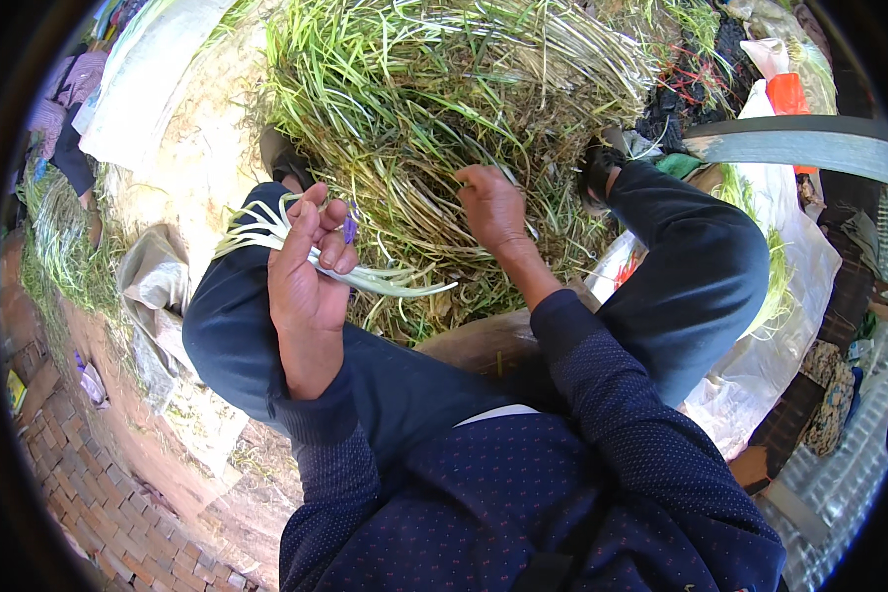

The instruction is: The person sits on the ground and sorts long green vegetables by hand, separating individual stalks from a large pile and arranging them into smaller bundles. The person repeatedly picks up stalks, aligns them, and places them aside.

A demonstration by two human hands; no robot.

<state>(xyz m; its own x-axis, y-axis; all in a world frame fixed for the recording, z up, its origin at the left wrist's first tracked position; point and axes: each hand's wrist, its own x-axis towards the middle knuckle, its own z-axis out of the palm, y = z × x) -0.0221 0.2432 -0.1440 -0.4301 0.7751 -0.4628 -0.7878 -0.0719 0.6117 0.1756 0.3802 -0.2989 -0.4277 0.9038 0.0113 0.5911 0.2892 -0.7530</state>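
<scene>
A small bunch of slender white-and-pale-green stalks (pixel 380 282), like young spring onions or chives, lies across my left hand (pixel 311 261). My fingers curl round it, with the white ends fanning out to the left and the greener ends pointing right. Something purple (pixel 349 225) shows at the fingers of that hand. Over the large heap of stalks (pixel 414 148) between my feet is my right hand (pixel 493 207), its fingers bent and closed. Whatever those fingers grip, if anything, cannot be made out against the heap.
My knees flank the heap, with a dark shoe (pixel 284 158) beside it. White plastic sheeting (pixel 158 89) lies at the far left, where another person (pixel 69 113) bends over more greens (pixel 64 232). A curved grey band (pixel 799 143) and an orange-red item (pixel 787 96) are at the right.
</scene>
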